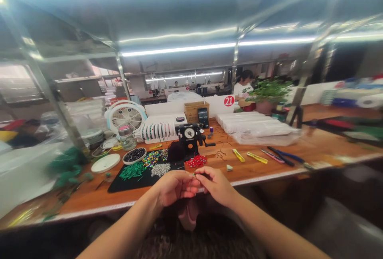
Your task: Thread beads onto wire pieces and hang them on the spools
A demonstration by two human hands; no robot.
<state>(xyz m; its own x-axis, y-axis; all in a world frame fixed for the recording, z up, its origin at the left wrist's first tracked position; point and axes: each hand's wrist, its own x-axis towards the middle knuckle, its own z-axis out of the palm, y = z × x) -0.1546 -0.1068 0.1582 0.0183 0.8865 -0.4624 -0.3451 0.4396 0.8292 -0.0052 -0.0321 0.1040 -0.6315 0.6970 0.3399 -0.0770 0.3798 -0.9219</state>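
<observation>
My left hand and my right hand meet at the front edge of the bench. Thumbs and forefingers are pinched together around something tiny, too small to name; the left hand's other fingers are curled loosely. Just beyond my fingertips lies a pile of red beads. On a black mat to the left are green tube-like pieces, silvery beads and mixed coloured beads. A round dish of black beads stands at the mat's back edge.
Behind the beads stands a black hand-cranked machine with a dial. Yellow-handled tools and pliers lie to the right. White wrapped bundles, a fan, a glass jar and a white lid are farther out.
</observation>
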